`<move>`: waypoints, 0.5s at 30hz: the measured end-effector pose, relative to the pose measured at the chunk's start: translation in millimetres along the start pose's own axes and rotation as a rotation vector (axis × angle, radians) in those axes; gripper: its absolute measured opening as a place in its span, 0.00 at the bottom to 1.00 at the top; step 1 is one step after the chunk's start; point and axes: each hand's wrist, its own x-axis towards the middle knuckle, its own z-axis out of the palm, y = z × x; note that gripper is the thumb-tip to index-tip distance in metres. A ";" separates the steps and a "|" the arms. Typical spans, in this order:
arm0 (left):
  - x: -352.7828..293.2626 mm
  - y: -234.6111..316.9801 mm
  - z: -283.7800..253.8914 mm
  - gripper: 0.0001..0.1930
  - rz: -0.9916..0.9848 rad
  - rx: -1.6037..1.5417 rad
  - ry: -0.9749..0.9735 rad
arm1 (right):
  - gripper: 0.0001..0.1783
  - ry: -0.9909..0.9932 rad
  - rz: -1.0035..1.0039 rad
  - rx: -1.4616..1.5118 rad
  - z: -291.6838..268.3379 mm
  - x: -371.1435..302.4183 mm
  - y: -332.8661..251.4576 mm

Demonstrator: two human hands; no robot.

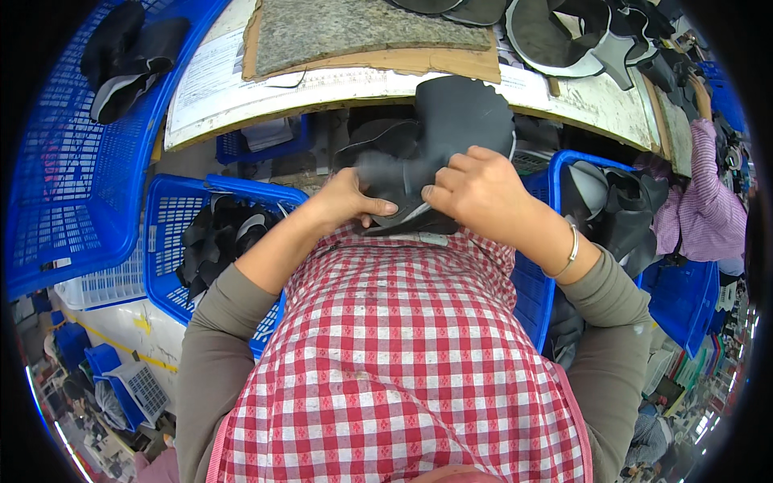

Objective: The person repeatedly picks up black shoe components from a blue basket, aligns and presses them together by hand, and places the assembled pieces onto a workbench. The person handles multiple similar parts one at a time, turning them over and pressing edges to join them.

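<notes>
A black boot upper (463, 117) with pale lining edges is held between my two hands, just in front of my apron and below the table's near edge. My left hand (345, 200) is closed on its lower left part, the thumb lying on top. Bent fingers of my right hand (481, 193) grip it on the right, below the wide upstanding shaft panel. Part of the piece near my left fingers is blurred, and its underside is hidden.
Ahead stands a white-topped table (201, 109) bearing a grey stone slab (362, 36) and more black uppers (564, 40). Blue baskets holding black pieces flank me: one basket (165, 241) left, another (535, 298) right. A larger blue basket (64, 185) rises far left. A co-worker (704, 205) is at right.
</notes>
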 end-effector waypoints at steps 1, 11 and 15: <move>-1.2 0.9 6.8 0.21 0.047 0.385 0.178 | 0.02 -0.080 0.059 0.017 4.1 -1.8 1.2; -19.5 77.3 1.1 0.22 0.552 0.555 0.018 | 0.03 0.001 0.081 -0.012 16.7 -3.4 -19.1; 22.5 54.8 23.0 0.10 0.269 0.438 -0.167 | 0.07 0.075 0.293 0.139 19.4 -10.5 -23.5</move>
